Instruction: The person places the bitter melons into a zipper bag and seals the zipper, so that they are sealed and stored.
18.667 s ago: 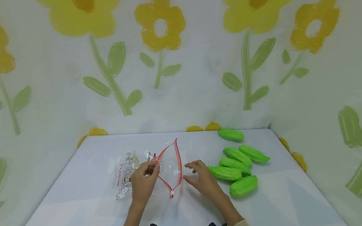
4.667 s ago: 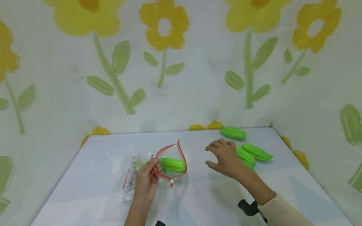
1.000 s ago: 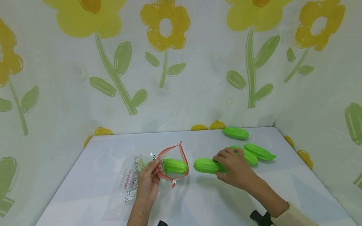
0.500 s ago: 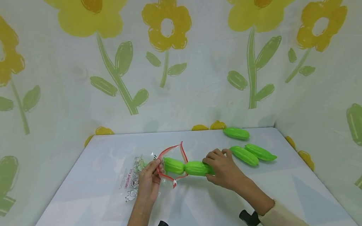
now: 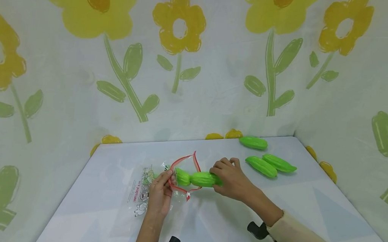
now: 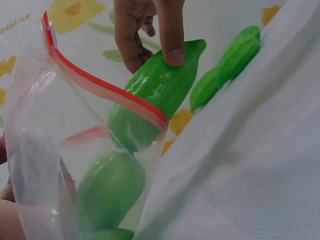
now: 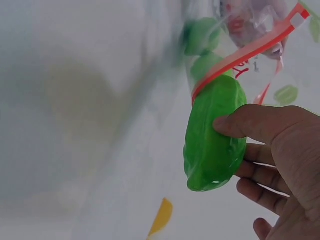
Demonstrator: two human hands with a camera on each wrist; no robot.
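Note:
My left hand (image 5: 161, 194) pinches the near side of a clear zip bag's (image 5: 142, 193) mouth, holding it agape; the bag has a red zip rim and printed cartoon figures. Thumb and fingers of my right hand (image 5: 232, 180) grip a ribbed green toy gourd (image 5: 204, 179) by its right part. Its front end is inside the red rim, against another green gourd (image 5: 182, 177) in the bag. The left wrist view shows the held gourd (image 6: 167, 82) slanting in above the bagged gourd (image 6: 112, 182). In the right wrist view, my right thumb (image 7: 232, 125) presses on the gourd's side.
Two more green gourds (image 5: 261, 167) lie side by side on the white table (image 5: 311, 198), right of my right hand. Another gourd (image 5: 253, 142) lies by the table's back edge. A flower-printed cloth wall (image 5: 211, 80) rises behind and at the sides.
Over the last second my right hand has carried the gourd leftward from beside the pile into the bag's mouth, pushing the bagged one deeper. Earlier the bag held none and more gourds lay at right.

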